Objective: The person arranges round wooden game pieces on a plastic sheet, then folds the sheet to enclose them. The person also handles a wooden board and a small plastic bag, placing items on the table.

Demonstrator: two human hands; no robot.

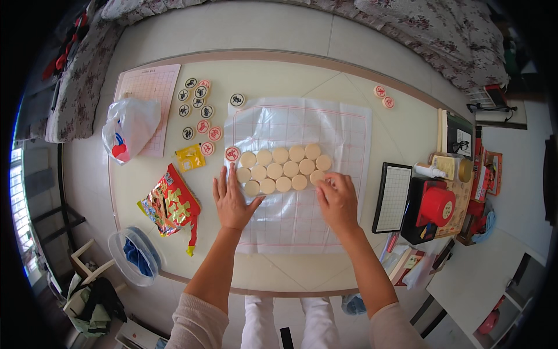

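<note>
Several blank-side-up xiangqi pieces (283, 168) lie in three staggered rows on a plastic xiangqi board sheet (261, 227). My right hand (338, 198) has its thumb and bent fingers at the edge of the piece (317, 177) at the right end of the lowest row. Flat on the sheet, with fingers spread, my left hand (232, 200) rests beside the left end of the rows. Its fingertips are just below a red-marked piece (232, 153) that lies face up. A black-marked piece (237, 100) sits at the sheet's top left corner.
Left of the sheet are several face-up pieces (207, 111), a yellow packet (191, 158), a red snack bag (172, 203) and a white plastic bag (133, 126). Two red-marked pieces (383, 97) lie at the upper right. A black-framed grid board (392, 198) and a red container (438, 206) stand right.
</note>
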